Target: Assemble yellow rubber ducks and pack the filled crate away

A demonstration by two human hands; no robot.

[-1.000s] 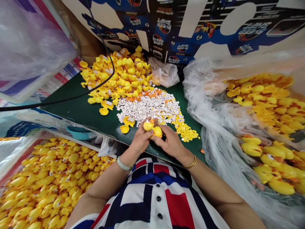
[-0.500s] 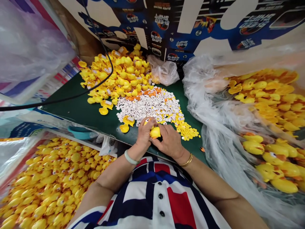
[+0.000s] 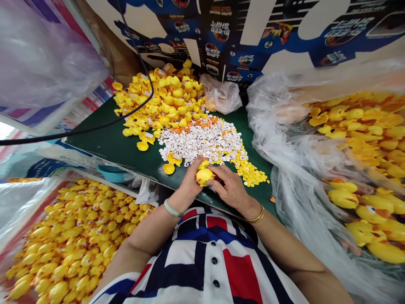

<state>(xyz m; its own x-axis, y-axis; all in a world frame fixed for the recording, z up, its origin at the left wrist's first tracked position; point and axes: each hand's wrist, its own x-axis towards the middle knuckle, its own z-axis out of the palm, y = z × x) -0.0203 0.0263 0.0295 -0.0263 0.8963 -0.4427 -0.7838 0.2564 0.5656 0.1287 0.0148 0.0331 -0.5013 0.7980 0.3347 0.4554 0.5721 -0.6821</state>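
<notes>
A small yellow rubber duck (image 3: 204, 175) is held between both hands at the near edge of the green table (image 3: 107, 145). My left hand (image 3: 189, 185) wraps its left side, fingers curled. My right hand (image 3: 230, 188) closes on it from the right, fingers bent over its top. Just beyond lies a heap of small white and orange round pieces (image 3: 202, 141) and a patch of small yellow pieces (image 3: 251, 175). Two loose yellow duck parts (image 3: 171, 162) sit left of the hands.
A big pile of yellow duck parts (image 3: 161, 101) fills the table's far side, with a crumpled plastic bag (image 3: 223, 97) beside it. A bin of finished ducks (image 3: 72, 236) is at lower left. Clear bags of ducks (image 3: 354, 169) stand on the right. A black cable (image 3: 95, 126) crosses the left.
The duck has been turned in the hands and lowered toward the table edge; its head with orange beak no longer shows. Both hands stay closed on it.
</notes>
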